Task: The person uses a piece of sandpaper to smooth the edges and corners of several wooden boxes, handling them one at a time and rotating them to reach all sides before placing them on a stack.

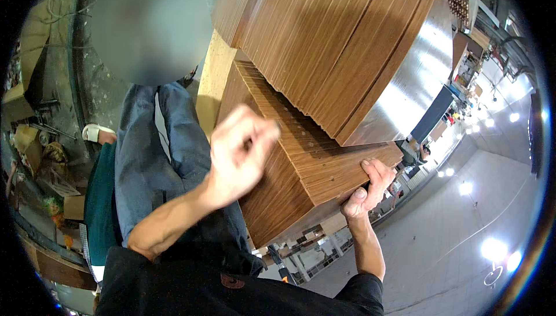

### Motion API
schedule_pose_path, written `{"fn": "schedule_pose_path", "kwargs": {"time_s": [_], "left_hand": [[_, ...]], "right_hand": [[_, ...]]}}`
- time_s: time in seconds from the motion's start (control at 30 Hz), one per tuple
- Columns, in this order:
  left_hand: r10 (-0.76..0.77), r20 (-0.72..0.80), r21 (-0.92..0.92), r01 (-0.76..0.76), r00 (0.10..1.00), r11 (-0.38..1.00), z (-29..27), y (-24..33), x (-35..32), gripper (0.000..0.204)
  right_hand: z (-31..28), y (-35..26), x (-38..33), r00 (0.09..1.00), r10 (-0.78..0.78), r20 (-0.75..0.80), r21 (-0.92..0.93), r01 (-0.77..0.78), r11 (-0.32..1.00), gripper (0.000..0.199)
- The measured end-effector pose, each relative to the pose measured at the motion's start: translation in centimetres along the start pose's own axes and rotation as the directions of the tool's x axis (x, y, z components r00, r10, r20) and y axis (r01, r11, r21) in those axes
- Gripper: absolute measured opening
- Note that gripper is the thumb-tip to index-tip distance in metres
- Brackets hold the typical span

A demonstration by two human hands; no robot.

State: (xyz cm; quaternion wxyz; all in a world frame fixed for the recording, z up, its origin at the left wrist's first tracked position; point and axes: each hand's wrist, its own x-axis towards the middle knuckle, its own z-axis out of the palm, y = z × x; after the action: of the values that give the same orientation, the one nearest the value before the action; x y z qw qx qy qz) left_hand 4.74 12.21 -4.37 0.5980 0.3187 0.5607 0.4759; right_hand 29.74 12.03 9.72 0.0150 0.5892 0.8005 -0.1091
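Note:
A stack of brown wood-grain panels (324, 44) fills the upper middle, with its smooth, shiny side facing right. Beneath it, more brown panels (330, 171) stick out toward me, forming a block with a flat end. At the right corner of this lower block, my right hand (373, 185) is closed round the edge of the panels, thumb on the near side. My left hand (243, 151) is raised in front of the block's left side, fingers curled in and smeared by motion. Whether anything is between those fingers is hidden.
Pale yellow board (213, 78) stands beside the stack. At left, a person's green trouser leg (101, 200) and a white sandal (98, 132) show close to my blue trousers (168, 154). Cardboard and clutter (55, 171) lie on the floor there. A round patch is blurred out at upper left.

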Motion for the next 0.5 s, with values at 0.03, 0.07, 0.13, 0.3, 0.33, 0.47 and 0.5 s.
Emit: {"fn": "schedule_pose_path", "kwargs": {"time_s": [0.03,0.07,0.13,0.3,0.33,0.47,0.5], "left_hand": [[0.091,0.038,-0.014,-0.090,0.995,0.996,0.1,2.2,-0.2,0.008],[0.153,0.082,-0.103,-0.144,0.985,0.984,0.2,4.7,-0.9,0.008],[0.217,0.112,-0.154,-0.198,0.970,0.968,0.4,5.8,-1.6,0.008],[-0.191,0.013,-0.054,0.191,0.982,0.980,0.1,-0.7,0.2,0.004],[-0.133,0.008,-0.025,0.133,0.991,0.991,0.1,-0.8,0.1,0.005],[0.220,0.058,-0.224,-0.202,0.974,0.953,0.9,4.8,-1.3,0.012],[0.213,0.072,-0.254,-0.189,0.974,0.949,1.1,5.1,-1.6,0.010]], "right_hand": [[0.1,0.2,0.1,1.000,-0.005,0.000,-0.007,0.005,1.000,0.051],[0.2,0.4,0.1,1.000,-0.008,0.006,-0.006,0.008,1.000,0.051],[0.4,0.1,0.3,1.000,0.003,0.002,0.005,-0.003,1.000,0.054],[0.1,-0.1,0.2,1.000,0.014,0.007,0.007,-0.014,1.000,0.051],[0.1,-0.1,0.2,1.000,0.009,0.007,0.005,-0.009,1.000,0.051],[0.5,-0.1,0.2,1.000,0.015,0.002,0.013,-0.015,1.000,0.052],[0.5,-0.1,0.2,1.000,0.018,0.000,0.018,-0.018,1.000,0.053]]}}
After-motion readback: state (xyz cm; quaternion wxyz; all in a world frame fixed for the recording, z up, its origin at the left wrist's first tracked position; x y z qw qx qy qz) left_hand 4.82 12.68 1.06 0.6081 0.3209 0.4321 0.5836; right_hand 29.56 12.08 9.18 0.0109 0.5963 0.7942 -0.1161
